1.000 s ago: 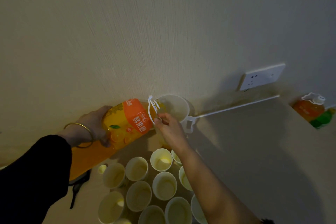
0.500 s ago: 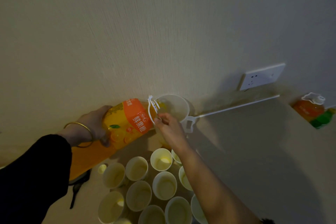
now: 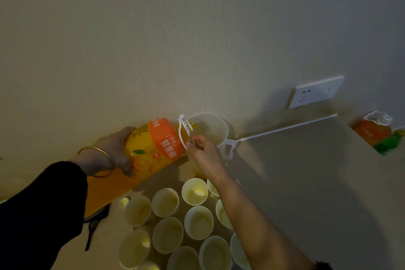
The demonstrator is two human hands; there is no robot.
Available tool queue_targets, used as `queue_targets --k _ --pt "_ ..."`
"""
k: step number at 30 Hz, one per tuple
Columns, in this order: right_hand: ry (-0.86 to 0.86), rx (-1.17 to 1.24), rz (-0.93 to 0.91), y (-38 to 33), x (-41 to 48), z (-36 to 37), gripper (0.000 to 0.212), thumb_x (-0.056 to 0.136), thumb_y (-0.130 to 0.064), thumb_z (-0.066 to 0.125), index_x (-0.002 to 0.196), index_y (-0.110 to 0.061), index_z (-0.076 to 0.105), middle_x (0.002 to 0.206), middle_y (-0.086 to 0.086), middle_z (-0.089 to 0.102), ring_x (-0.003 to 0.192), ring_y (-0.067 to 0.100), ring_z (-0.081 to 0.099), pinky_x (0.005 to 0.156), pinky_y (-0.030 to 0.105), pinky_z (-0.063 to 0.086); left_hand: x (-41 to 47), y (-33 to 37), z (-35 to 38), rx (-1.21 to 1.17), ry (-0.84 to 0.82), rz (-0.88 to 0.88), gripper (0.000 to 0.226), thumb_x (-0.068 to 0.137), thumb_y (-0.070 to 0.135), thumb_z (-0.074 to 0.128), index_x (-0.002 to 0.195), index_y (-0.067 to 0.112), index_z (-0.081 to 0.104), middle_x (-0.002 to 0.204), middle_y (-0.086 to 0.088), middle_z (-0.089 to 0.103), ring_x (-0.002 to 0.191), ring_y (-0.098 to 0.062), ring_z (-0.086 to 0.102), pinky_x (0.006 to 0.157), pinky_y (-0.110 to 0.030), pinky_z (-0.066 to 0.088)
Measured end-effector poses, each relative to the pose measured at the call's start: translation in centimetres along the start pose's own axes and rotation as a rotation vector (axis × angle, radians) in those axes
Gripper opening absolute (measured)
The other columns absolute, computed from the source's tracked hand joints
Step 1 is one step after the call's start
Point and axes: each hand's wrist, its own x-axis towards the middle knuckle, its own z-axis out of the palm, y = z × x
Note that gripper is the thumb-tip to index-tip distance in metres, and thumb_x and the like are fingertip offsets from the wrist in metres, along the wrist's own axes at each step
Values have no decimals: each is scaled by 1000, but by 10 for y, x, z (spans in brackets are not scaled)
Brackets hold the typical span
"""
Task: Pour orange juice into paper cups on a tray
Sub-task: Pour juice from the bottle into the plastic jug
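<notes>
A: Beige textured wall [image 3: 153,39] at the back, pale table [image 3: 306,171] below it. Which step is this?

B: Decanting, I'd judge. The orange juice bottle [image 3: 157,144] lies tipped nearly flat, its mouth over the rim of a clear jug [image 3: 214,131] that stands against the wall. The bottle is not aimed at any cup.

A: And the hands?

B: The left hand [image 3: 114,149] has its grip wrapped round the bottle's base, fingers curled under it. The right hand [image 3: 203,151] has its grip pinched on the white carry handle [image 3: 180,131] at the neck, steering the mouth.

A: Is juice running?

B: Cannot tell. The neck hides any stream, and the jug looks close to empty.

A: Where are the cups?

B: The paper cups [image 3: 198,222] stand bunched together nearer the person, beside the right forearm. Several show yellow at the bottom. An orange tray [image 3: 105,190] shows under the left wrist, but whether the cups stand on it is unclear.

A: Next?

B: Probably more tilt from the left hand while the right holds the mouth inside the rim, then righting the bottle gently. A heavy bottle may surge, so slow lifting matters. After that, the jug goes to the cups.
</notes>
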Motion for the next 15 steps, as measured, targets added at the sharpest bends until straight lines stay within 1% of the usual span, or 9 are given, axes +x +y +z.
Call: queue_targets --k 3,7,13,15 --pt "2 8 4 0 0 0 35 95 -30 54 128 -16 55 123 1 62 113 14 56 92 27 42 0 0 0 5 0 -6 117 45 7 90 142 25 27 126 -13 54 115 -36 50 94 -42 45" --pt "3 -10 12 0 1 1 36 95 -31 54 128 -16 55 124 1 62 116 17 55 98 33 43 -1 0 -1 -1 -4 0 116 45 7 90 142 26 28 125 -12 55 114 -36 51 93 -42 46" --pt "7 -27 15 1 2 1 37 94 -31 55 128 -17 55 124 2 62 117 18 55 101 37 42 -1 -1 -1 -6 -5 6 116 45 8 90 141 25 29 125 -12 55 115 -36 51 93 -41 45" --pt "3 -21 14 1 2 1 37 94 -32 54 128 -17 55 124 2 62 116 18 55 101 36 42 -1 -1 -1 -7 -6 6 116 45 7 90 141 25 29 124 -12 55 114 -36 51 92 -40 45"
